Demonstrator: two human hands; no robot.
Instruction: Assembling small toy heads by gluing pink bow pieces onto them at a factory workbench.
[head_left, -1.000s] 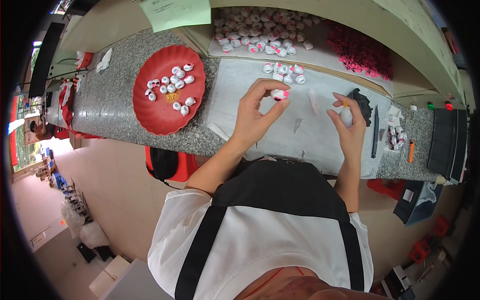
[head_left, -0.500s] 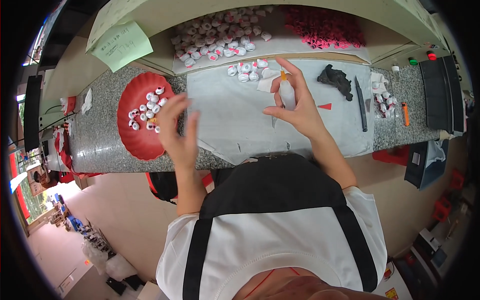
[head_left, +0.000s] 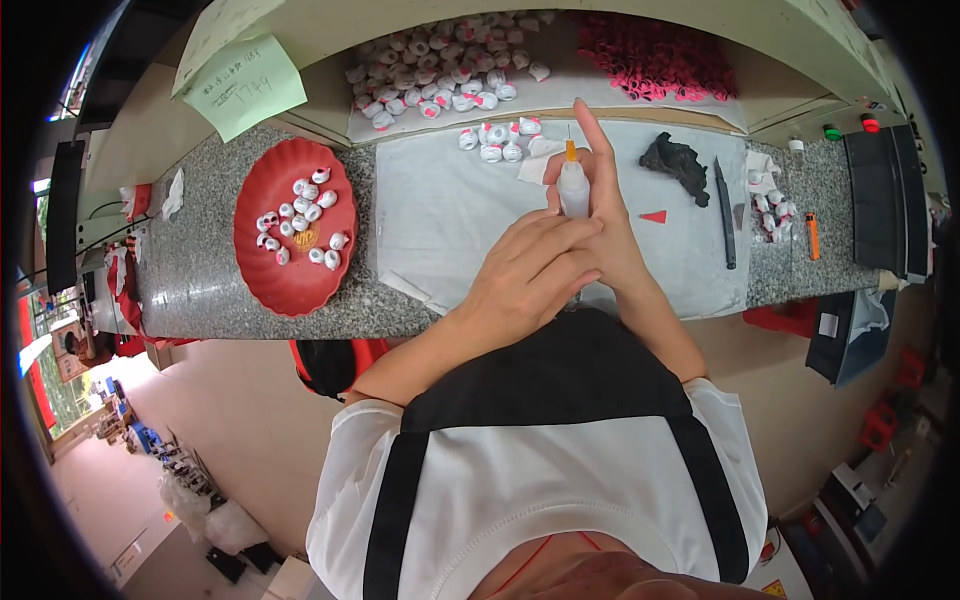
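My right hand (head_left: pixel 622 235) is closed around a small translucent squeeze bottle (head_left: pixel 574 190) with an orange needle tip. The bottle stands upright, and the index finger is raised beside the needle. My left hand (head_left: pixel 535 262) lies across the right palm just below the bottle, its fingers bent and close together. Its thumb and whatever is under the fingers are hidden. Both hands are over the white sheet (head_left: pixel 440 215), near its front edge. Beyond them sits a group of small white rounded pieces (head_left: pixel 492 153) with pink bits, beside a scrap of white paper (head_left: pixel 536 168).
A red scalloped dish (head_left: pixel 255 195) at left holds several white pieces. Right of my hands lie a crumpled black cloth (head_left: pixel 675 165), a red triangular scrap (head_left: pixel 653 216), a dark pen-like tool (head_left: pixel 724 215) and an orange cutter (head_left: pixel 812 236). Pink pieces (head_left: pixel 655 60) heap on the shelf.
My left hand has moved right, from beside the red dish to my right palm, and its spread fingers have come together. The bottle stays in my right hand.
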